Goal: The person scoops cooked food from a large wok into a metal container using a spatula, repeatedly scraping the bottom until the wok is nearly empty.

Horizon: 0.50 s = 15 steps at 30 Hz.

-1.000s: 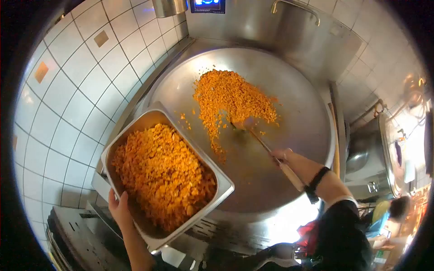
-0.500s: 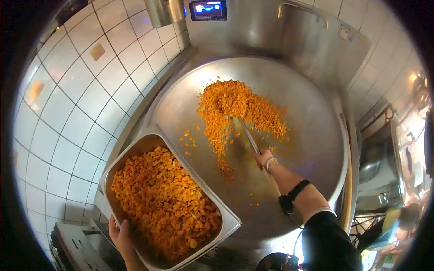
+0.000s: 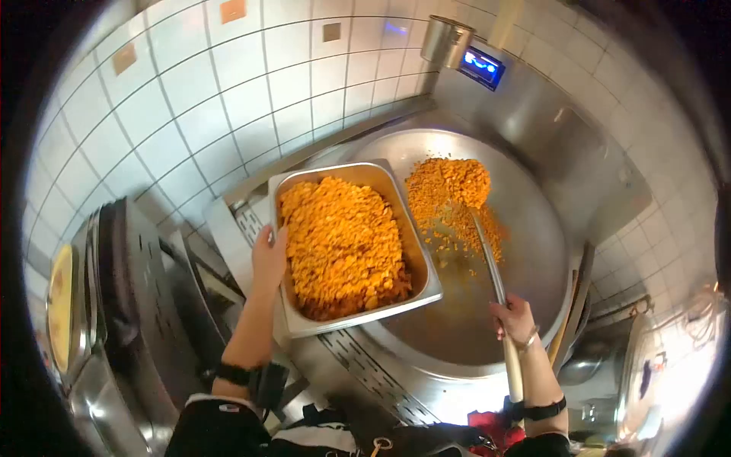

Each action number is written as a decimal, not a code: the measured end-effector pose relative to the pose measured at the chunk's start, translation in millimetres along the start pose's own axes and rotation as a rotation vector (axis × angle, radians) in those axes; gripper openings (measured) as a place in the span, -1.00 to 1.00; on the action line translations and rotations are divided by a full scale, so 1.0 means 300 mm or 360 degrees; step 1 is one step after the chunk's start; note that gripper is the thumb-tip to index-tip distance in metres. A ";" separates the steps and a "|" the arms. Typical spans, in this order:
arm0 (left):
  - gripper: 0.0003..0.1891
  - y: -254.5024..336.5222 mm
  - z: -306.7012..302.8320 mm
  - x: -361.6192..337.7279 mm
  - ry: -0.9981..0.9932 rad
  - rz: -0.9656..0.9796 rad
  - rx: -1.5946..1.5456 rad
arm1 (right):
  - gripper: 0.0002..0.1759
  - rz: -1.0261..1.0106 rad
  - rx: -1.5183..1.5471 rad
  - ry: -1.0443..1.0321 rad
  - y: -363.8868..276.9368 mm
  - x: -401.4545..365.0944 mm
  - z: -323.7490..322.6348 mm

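My left hand (image 3: 268, 257) is closed on the left rim of a deep steel pan (image 3: 428, 263). Chopped orange-yellow food (image 3: 346, 240) is heaped inside it, darker and redder along the near side. The pan sits at the left edge of a wide steel wok (image 3: 533, 244), partly overlapping it. My right hand (image 3: 514, 316) grips a long-handled ladle (image 3: 491, 263) with a metal shaft and pale wooden handle end. The ladle's head is hidden by a rounded mound of the same food (image 3: 466, 181). Looser pieces lie around that mound on the wok's floor.
White tiles (image 3: 228, 99) line the wall at left, and a steel splashback with a lit blue display (image 3: 482, 65) stands behind the wok. A metal cylinder (image 3: 447, 42) hangs beside the display. Wooden handles (image 3: 567, 316) lean by the wok's right rim. Slotted steel grating (image 3: 373, 377) runs in front.
The camera has turned left, so the wok and pan appear further right. The pan's heap looks taller and more yellow on top. My hands keep hold of the pan and the ladle.
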<state>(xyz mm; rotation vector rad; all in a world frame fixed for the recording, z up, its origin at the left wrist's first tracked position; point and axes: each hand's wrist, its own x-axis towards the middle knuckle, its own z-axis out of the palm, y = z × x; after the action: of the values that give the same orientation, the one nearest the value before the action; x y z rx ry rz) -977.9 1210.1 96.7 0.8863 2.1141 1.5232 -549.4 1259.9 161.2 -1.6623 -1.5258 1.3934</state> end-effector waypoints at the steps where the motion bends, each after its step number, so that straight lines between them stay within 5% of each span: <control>1: -0.47 0.062 -0.014 -0.027 -0.0038 -0.0066 -0.0018 | -0.86 -0.0001 -0.0032 -0.0013 -0.031 -0.050 -0.003; 4: -0.49 -0.091 0.022 0.049 -0.0027 0.0085 0.0037 | -0.89 -0.0112 -0.0126 -0.0051 -0.093 -0.191 0.001; 9: -0.55 0.003 0.006 0.005 -0.0022 0.0039 0.0087 | -0.78 -0.0175 -0.0382 -0.0116 -0.136 -0.358 0.037; 12: -0.56 0.019 0.009 -0.015 0.0107 0.0119 0.0114 | -0.57 -0.0937 -0.1049 0.0114 -0.063 -0.378 0.076; 15: -0.57 0.082 -0.027 -0.043 -0.0062 0.0008 0.0104 | -0.47 -0.1052 -0.1571 0.0279 -0.081 -0.444 0.150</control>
<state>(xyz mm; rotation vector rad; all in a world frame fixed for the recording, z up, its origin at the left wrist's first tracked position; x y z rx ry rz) -967.2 1200.8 121.8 0.9367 2.1461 1.4348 -580.9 1130.6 212.5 -1.4093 -2.5288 0.1046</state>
